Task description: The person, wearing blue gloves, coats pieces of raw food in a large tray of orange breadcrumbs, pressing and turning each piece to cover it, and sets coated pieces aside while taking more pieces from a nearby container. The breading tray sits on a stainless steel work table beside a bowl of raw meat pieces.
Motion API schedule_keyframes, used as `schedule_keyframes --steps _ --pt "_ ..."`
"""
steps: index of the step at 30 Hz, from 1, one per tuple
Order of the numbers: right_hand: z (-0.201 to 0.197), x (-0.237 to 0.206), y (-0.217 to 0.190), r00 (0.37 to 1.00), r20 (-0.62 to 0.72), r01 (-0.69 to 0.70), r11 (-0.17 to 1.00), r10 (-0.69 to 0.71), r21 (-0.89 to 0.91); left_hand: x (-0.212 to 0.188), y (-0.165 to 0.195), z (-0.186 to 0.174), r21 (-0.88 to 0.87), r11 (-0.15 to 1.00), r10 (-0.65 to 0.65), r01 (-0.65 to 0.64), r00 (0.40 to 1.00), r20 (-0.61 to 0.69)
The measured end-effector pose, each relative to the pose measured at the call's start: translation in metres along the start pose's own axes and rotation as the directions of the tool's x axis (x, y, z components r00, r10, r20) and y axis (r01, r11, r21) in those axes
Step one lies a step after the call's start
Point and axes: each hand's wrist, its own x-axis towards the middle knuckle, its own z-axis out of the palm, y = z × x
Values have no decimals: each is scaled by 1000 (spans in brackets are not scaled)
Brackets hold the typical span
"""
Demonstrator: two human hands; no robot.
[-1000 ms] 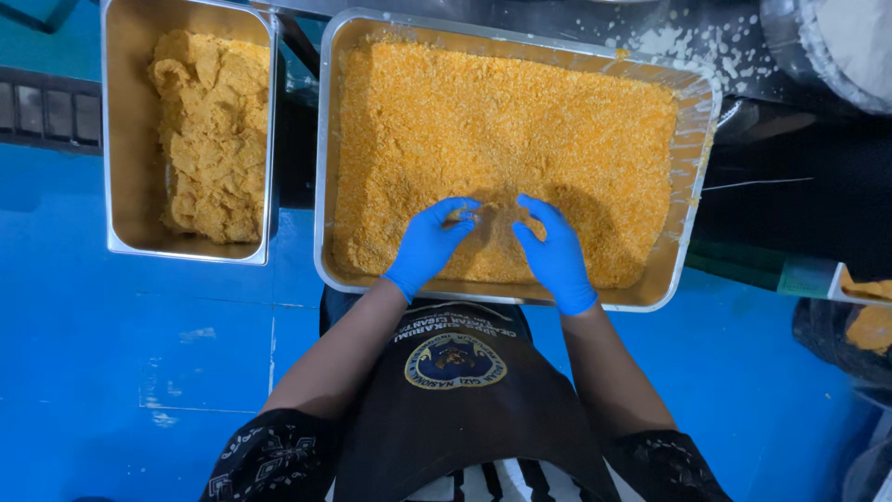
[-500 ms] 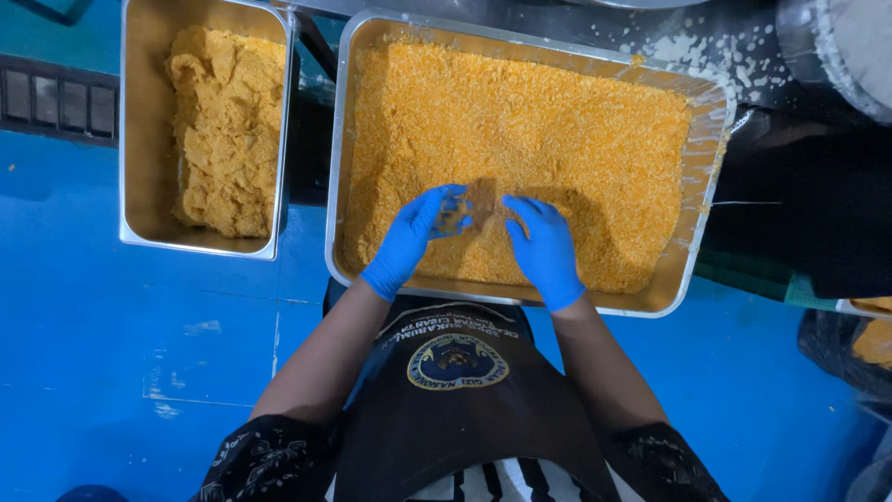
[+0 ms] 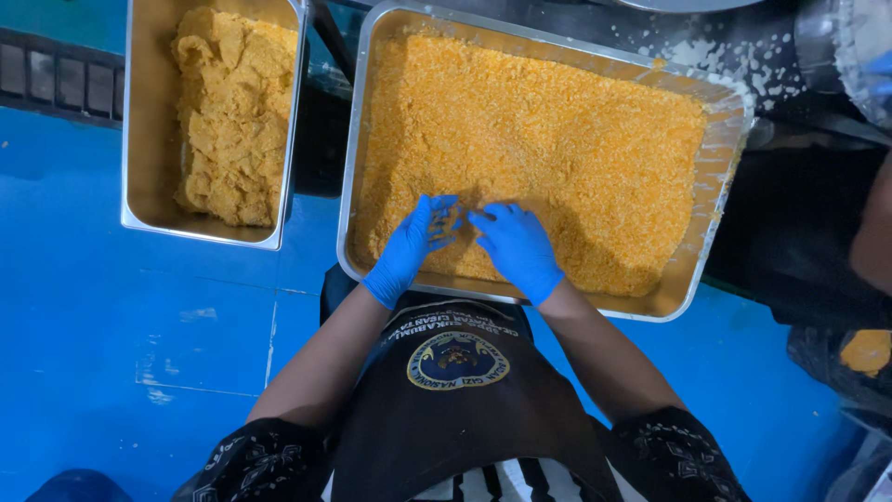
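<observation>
Two gloved hands work in the near edge of a large metal tray (image 3: 358, 139) filled with orange breadcrumbs (image 3: 557, 139), in the centre of the frame. The left hand (image 3: 413, 244) and the right hand (image 3: 516, 246), both in blue gloves, lie side by side with fingers spread and pressed down into the crumb bed; neither is closed around anything that I can see, and whether a piece lies buried under the fingertips cannot be told.

A smaller metal pan (image 3: 149, 186) sits at the upper left of the frame, apart from the big tray, holding a heap of pale crumbed pieces (image 3: 232, 121). Below both containers is a blue floor (image 3: 139, 353). A dark apron (image 3: 455, 400) with a round badge hangs just under the tray's near rim. White specks are scattered over a dark surface (image 3: 743, 56) at the upper right.

My reading of the risks: the hands sit very close to the tray's near rim, so a sweeping pull toward the body could push crumbs over the edge onto the apron or floor. The tray appears to overhang at that side, so heavy downward pressure there might tip it. The gap between tray and pan is open, so anything carried across could shed crumbs onto the floor.
</observation>
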Motion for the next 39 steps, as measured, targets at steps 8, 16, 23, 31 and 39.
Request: schedule_keyframes --steps 8,16,23,31,39 --pt "8 -1 10 934 118 -348 791 336 504 -5 9 -7 -142 990 -11 13 1000 14" --pt "15 5 11 876 406 -165 -628 261 760 -51 64 33 156 878 380 -453 856 351" --pt "59 21 3 795 468 -76 -702 385 708 -64 83 10 251 808 500 -533 845 187" --pt "38 131 -72 899 334 -180 -458 282 871 -57 38 -42 542 795 336 -271 942 -21" --pt "5 146 -99 945 -80 -208 770 318 603 -50 58 -44 653 668 389 -356 916 101"
